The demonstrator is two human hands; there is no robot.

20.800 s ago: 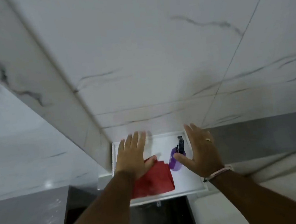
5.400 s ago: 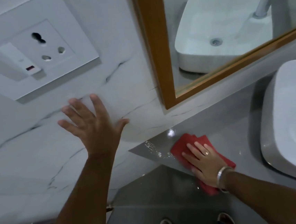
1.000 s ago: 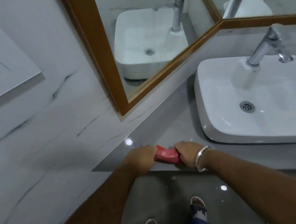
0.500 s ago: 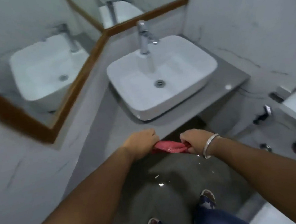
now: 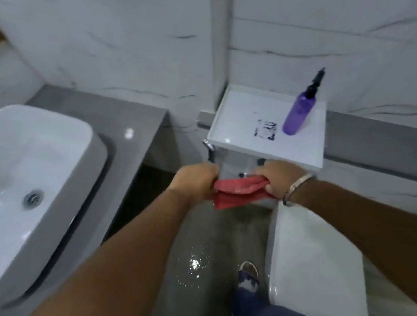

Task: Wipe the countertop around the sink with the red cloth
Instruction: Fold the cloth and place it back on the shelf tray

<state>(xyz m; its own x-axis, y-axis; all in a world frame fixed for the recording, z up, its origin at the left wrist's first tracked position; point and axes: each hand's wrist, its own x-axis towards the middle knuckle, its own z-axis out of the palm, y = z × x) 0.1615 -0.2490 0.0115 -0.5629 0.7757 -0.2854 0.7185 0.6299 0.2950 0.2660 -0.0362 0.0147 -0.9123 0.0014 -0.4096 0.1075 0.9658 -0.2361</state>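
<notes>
The red cloth (image 5: 238,192) is bunched and stretched between both fists, held in the air over the floor. My left hand (image 5: 195,182) grips its left end and my right hand (image 5: 278,178), with a metal bangle at the wrist, grips its right end. The white sink (image 5: 23,180) sits on the grey countertop (image 5: 128,130) at the left, away from both hands.
A white cistern lid (image 5: 245,126) stands just beyond the hands with a purple spray bottle (image 5: 299,110) on it. The white toilet (image 5: 314,262) is at lower right. Water drops glisten on the grey floor (image 5: 194,263). Marble wall behind.
The view has swung right from the sink toward the toilet cistern. Both hands still hold the cloth between them, now in front of the cistern rather than the counter's edge.
</notes>
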